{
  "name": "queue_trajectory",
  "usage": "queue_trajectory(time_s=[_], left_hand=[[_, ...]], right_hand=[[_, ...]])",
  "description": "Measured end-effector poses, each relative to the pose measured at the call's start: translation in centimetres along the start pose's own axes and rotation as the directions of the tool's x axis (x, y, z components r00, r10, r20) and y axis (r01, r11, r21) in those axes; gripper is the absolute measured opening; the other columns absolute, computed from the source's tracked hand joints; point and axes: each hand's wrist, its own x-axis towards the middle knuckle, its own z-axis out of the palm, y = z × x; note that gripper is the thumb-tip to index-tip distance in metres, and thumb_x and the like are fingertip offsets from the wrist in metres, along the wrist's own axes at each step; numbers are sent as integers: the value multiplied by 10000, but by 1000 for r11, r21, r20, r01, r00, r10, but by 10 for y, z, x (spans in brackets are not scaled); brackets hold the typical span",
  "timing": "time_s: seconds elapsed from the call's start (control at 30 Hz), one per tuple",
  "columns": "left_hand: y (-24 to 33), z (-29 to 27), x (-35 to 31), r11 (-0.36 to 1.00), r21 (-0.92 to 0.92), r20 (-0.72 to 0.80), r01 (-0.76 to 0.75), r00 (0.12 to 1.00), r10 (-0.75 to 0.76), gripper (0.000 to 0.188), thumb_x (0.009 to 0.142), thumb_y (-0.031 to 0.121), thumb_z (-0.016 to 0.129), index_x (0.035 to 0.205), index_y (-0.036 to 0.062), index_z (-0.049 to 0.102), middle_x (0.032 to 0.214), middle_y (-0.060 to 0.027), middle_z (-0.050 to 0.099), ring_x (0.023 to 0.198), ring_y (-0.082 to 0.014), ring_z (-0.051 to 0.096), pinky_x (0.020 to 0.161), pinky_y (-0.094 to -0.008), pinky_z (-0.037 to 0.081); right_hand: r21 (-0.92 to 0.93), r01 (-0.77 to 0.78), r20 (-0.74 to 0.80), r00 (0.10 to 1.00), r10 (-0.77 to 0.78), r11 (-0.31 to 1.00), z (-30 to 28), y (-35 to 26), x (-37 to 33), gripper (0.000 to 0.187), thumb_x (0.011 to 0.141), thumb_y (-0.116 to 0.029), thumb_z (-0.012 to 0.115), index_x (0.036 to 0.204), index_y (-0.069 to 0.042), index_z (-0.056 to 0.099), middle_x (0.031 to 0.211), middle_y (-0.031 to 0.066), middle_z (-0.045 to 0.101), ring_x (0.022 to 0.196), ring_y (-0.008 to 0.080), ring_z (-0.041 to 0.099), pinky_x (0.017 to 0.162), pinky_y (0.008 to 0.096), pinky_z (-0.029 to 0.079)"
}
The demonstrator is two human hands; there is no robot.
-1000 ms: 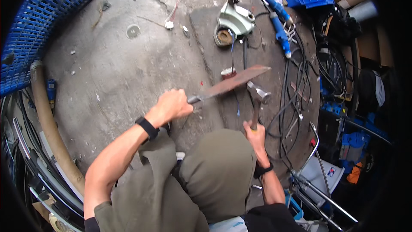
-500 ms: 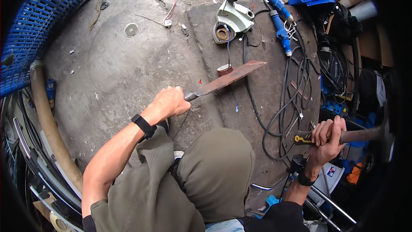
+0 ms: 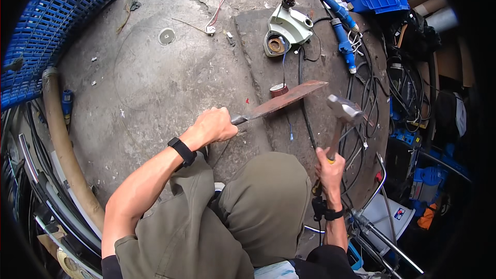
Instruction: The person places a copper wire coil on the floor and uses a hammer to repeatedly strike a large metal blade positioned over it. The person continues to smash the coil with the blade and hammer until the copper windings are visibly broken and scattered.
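Observation:
My left hand (image 3: pixel 214 125) is closed around the dark handle of a long, rusty flat-bladed knife (image 3: pixel 292 99), its blade pointing right over the floor. Beside the blade's far edge is a small round reddish-brown part (image 3: pixel 279 90) with a thin wire; whether they touch I cannot tell. My right hand (image 3: pixel 329 168) grips a hammer (image 3: pixel 345 109) by its handle, with the metal head raised to the right of the blade's tip. Farther off, a pale green machine housing (image 3: pixel 292 26) lies on the concrete with a rusty ring in its opening.
Black cables (image 3: pixel 356 139) coil at the right, near blue industrial connectors (image 3: pixel 344 46). A blue crate (image 3: pixel 57 26) stands at the far left above a thick tan tube (image 3: pixel 64 139). Metal rods (image 3: pixel 395 250) and a white bin (image 3: pixel 390 222) lie at the lower right.
My right hand has swung the hammer in from the far right, and its head now points away from me near the blade. My left hand still holds the knife in much the same place.

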Motion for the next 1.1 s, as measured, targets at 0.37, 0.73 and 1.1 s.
queue_trajectory(time_s=[0.37,0.73,1.1], left_hand=[[-2,-4,0,1000,0,25,10,1000,-10,322,671,150,554,754,-145,654,752,-374,626,777,-502,686,773,-520,556],[1,16,7,998,52,-62,-30,998,33,317,670,155,569,763,-130,669,782,-385,638,831,-530,680,824,-525,561],[1,7,6,998,54,29,-36,999,34,320,672,162,576,758,-133,665,767,-376,634,814,-505,690,782,-521,564]], right_hand=[[248,561,-162,828,-537,790,-5,-48,2,126,1050,-111,496,966,-20,521,533,-44,384,428,78,399,392,238,317],[-61,18,25,1000,-16,998,6,-2,3,319,955,-243,727,738,-90,552,569,-49,497,463,43,441,421,235,330],[240,557,-186,830,-525,795,-3,-29,0,226,1091,-189,403,930,-79,518,564,-59,319,411,68,297,381,249,288]])
